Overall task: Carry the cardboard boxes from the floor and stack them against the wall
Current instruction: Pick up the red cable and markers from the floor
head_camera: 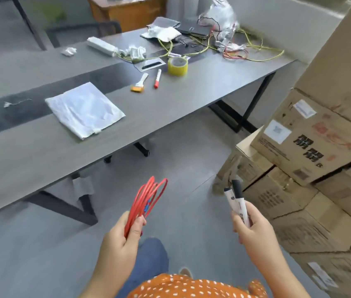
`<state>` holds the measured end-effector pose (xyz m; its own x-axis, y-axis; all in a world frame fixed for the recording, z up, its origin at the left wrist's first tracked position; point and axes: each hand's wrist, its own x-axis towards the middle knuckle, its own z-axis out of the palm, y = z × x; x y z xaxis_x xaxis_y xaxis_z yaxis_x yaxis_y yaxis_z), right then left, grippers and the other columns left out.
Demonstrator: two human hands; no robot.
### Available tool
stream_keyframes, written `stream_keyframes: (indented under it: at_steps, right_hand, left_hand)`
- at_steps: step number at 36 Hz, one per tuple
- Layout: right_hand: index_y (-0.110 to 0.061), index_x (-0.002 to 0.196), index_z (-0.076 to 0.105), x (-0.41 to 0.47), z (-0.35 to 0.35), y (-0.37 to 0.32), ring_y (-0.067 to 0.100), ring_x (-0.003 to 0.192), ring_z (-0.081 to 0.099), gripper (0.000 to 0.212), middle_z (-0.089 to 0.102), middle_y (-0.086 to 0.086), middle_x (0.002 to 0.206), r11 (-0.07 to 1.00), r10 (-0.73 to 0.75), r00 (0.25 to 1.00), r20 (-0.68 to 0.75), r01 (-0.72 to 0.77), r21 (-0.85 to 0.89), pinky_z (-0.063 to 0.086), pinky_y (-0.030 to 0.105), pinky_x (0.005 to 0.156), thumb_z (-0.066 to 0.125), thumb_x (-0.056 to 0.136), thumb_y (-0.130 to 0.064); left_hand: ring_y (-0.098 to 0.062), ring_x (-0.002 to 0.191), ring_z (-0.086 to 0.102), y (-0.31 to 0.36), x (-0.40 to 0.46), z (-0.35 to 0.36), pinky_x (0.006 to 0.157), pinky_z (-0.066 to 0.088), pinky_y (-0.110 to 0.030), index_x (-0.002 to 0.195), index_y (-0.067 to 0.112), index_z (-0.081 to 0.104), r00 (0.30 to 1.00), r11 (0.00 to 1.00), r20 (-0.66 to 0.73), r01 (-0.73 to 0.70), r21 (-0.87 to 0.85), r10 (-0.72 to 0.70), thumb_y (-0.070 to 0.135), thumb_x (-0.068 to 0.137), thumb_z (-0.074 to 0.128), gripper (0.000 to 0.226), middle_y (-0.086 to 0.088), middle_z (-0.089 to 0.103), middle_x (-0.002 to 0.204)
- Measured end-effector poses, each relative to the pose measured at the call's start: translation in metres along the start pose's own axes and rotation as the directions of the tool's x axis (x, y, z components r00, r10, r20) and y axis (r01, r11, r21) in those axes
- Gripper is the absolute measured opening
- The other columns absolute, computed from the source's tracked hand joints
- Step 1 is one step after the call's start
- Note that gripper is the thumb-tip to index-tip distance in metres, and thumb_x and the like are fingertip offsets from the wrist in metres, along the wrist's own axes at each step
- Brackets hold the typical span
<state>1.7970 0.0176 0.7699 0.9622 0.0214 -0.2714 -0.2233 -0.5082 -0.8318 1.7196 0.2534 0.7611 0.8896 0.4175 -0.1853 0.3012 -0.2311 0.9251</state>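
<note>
Several brown cardboard boxes (312, 147) stand stacked along the right side, reaching from the floor to above my head height. My left hand (123, 239) grips a coil of red wire (146, 201) held out over the grey floor. My right hand (254, 229) grips two white markers (235, 201) with black caps, just left of the lower boxes. Neither hand touches a box.
A long grey table (170, 108) fills the left and middle, with black legs reaching the floor. On it lie a white sheet (84, 110), a yellow tape roll (177, 65), a red marker (157, 78), a small brush (140, 83) and tangled wires (230, 46). Grey floor lies between table and boxes.
</note>
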Motion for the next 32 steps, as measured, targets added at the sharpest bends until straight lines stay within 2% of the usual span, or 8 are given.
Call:
stream_keyframes:
  at_steps: [6,12,15,19,23,26,28,32]
  right_hand:
    - [-0.034,0.088,0.06,0.095,0.012,-0.02,0.007,0.049,0.036,0.022,0.049,-0.001,0.064,1.0,-0.01,0.998,0.058,0.011,-0.014,0.032,0.019,0.047,0.052,0.093,-0.014]
    - [-0.031,0.085,0.059,0.203,0.022,-0.059,0.008,0.049,0.039,0.021,0.051,0.004,0.065,0.997,-0.044,0.999,0.02,0.045,-0.059,0.033,0.021,0.047,0.054,0.093,-0.013]
    - [-0.024,0.082,0.06,0.252,0.028,-0.089,0.014,0.053,0.041,0.017,0.049,0.005,0.064,0.998,-0.062,0.998,0.017,0.063,-0.027,0.033,0.026,0.05,0.053,0.093,-0.013]
    - [-0.032,0.084,0.06,0.305,0.041,-0.122,0.014,0.053,0.038,0.023,0.045,0.0,0.06,0.995,-0.094,0.995,0.036,0.095,-0.027,0.034,0.027,0.051,0.052,0.091,-0.011]
    - [-0.028,0.08,0.059,0.35,0.053,-0.142,0.012,0.052,0.039,0.022,0.048,0.001,0.06,0.994,-0.089,0.991,0.103,0.095,-0.054,0.032,0.02,0.047,0.052,0.091,-0.011]
    - [-0.021,0.086,0.059,0.389,0.063,-0.15,0.014,0.056,0.044,0.01,0.05,0.005,0.062,0.994,-0.059,0.984,0.17,0.075,-0.085,0.037,0.029,0.054,0.053,0.093,-0.016]
    - [-0.015,0.089,0.057,0.418,0.071,-0.156,0.015,0.055,0.044,0.007,0.052,0.007,0.064,0.991,-0.045,0.971,0.236,0.074,-0.113,0.038,0.031,0.057,0.053,0.094,-0.019]
    - [-0.038,0.088,0.051,0.475,0.088,-0.17,0.005,0.054,0.05,0.016,0.056,0.001,0.067,0.986,-0.05,0.926,0.375,0.106,-0.13,0.042,0.025,0.056,0.054,0.095,-0.024]
  left_hand:
    - [-0.009,0.056,0.047,0.014,0.088,0.019,0.06,0.041,-0.027,0.074,0.046,0.06,0.998,1.0,-0.054,0.026,-0.015,-0.027,0.049,0.087,0.048,0.018,0.003,0.056,0.06]
    - [-0.013,0.06,0.052,0.036,0.206,0.024,0.058,0.041,-0.025,0.078,0.031,0.062,0.997,0.999,-0.07,-0.041,0.017,0.042,0.037,0.093,0.049,0.021,-0.012,0.061,0.068]
    - [-0.008,0.058,0.052,0.055,0.262,0.019,0.06,0.043,-0.024,0.084,0.05,0.059,0.993,0.996,-0.095,-0.072,0.048,0.077,0.035,0.093,0.05,0.02,0.001,0.062,0.066]
    - [-0.02,0.061,0.051,0.072,0.321,0.016,0.055,0.034,-0.027,0.086,0.051,0.055,0.992,0.995,-0.09,-0.082,0.06,0.087,0.066,0.08,0.042,0.021,-0.007,0.053,0.064]
    - [-0.022,0.061,0.048,0.079,0.357,0.02,0.056,0.034,-0.026,0.088,0.046,0.056,0.992,0.998,-0.118,-0.041,0.046,0.046,0.068,0.082,0.041,0.028,-0.012,0.053,0.067]
    - [-0.023,0.059,0.053,0.077,0.38,0.026,0.059,0.04,-0.028,0.084,0.039,0.06,0.99,0.998,-0.14,0.003,0.055,0.005,0.049,0.09,0.051,0.015,-0.016,0.058,0.067]
    - [-0.019,0.061,0.052,0.077,0.394,0.03,0.054,0.036,-0.021,0.074,0.029,0.06,0.99,0.997,-0.141,0.036,0.067,-0.026,0.026,0.097,0.05,0.025,-0.018,0.056,0.066]
    - [-0.011,0.058,0.047,0.085,0.421,0.036,0.053,0.034,-0.019,0.078,0.024,0.057,0.98,0.991,-0.179,0.106,0.076,-0.091,0.018,0.097,0.048,0.022,-0.011,0.051,0.063]
